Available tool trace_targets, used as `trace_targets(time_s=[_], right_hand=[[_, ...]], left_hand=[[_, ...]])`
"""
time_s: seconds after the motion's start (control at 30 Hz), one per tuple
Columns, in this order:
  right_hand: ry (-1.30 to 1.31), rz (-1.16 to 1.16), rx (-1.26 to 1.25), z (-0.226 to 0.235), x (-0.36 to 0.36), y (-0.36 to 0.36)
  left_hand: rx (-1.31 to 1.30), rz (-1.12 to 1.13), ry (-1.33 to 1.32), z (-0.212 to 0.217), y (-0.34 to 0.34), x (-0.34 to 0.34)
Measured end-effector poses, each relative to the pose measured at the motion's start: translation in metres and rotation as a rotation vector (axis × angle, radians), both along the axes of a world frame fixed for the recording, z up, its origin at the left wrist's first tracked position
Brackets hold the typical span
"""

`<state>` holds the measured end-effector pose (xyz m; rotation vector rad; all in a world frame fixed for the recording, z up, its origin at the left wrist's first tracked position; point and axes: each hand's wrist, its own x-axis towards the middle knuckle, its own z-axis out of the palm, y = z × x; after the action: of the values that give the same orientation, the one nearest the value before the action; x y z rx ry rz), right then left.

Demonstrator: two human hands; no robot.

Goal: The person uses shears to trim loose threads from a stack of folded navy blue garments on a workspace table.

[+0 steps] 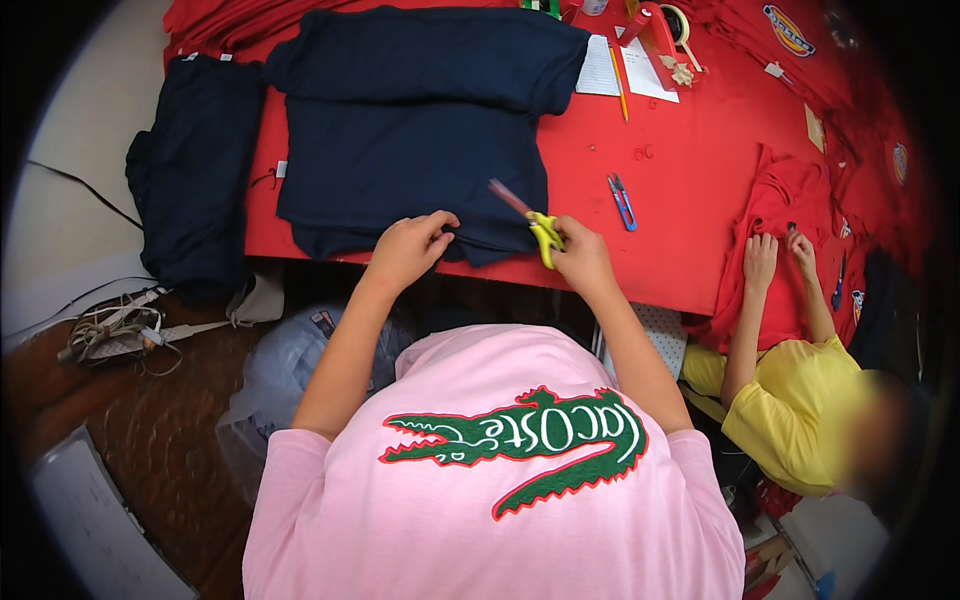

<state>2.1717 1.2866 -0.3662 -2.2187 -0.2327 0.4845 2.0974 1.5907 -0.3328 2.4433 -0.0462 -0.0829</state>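
Note:
A navy garment lies spread on the red table, its upper part folded over and its near edge hanging slightly past the table's front. At that near edge, my left hand has its fingers curled and closed on the cloth. My right hand grips a pair of scissors by the yellow-green handles. Their blades point up and left over the garment's lower right part, looking slightly blurred. The tips of the left fingers are partly hidden against the dark fabric.
Blue thread snips, a pencil, paper and a red tape dispenser lie to the right on the red table. Another navy garment hangs at left. A co-worker in yellow handles a red garment.

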Motion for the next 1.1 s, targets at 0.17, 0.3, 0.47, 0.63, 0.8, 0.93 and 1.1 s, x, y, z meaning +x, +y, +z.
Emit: trace_targets(time_s=[0.17,0.3,0.47,0.63,0.8,0.93,1.1], right_hand=[[0.426,-0.098,0.276,-0.003,-0.026,-0.096],[0.552,-0.080,0.177,0.024,-0.050,-0.124],[0.350,-0.208,0.163,0.026,-0.049,-0.101],[0.084,-0.186,-0.189,0.045,-0.028,-0.079],[-0.302,-0.081,-0.494,0.026,-0.005,-0.090],[-0.414,0.017,-0.558,0.014,0.009,-0.091],[-0.606,-0.019,-0.522,0.019,0.038,-0.077]], left_hand=[[0.010,0.027,-0.072,-0.008,-0.004,-0.005],[0.022,0.045,-0.073,-0.012,-0.003,-0.004],[-0.168,0.145,0.220,0.008,-0.010,0.007],[-0.908,0.434,0.027,0.013,0.000,0.020],[-1.216,0.752,-0.035,0.000,0.013,0.041],[-1.386,0.821,-0.004,-0.023,-0.008,0.017],[-1.463,0.861,0.078,-0.033,-0.028,-0.008]])
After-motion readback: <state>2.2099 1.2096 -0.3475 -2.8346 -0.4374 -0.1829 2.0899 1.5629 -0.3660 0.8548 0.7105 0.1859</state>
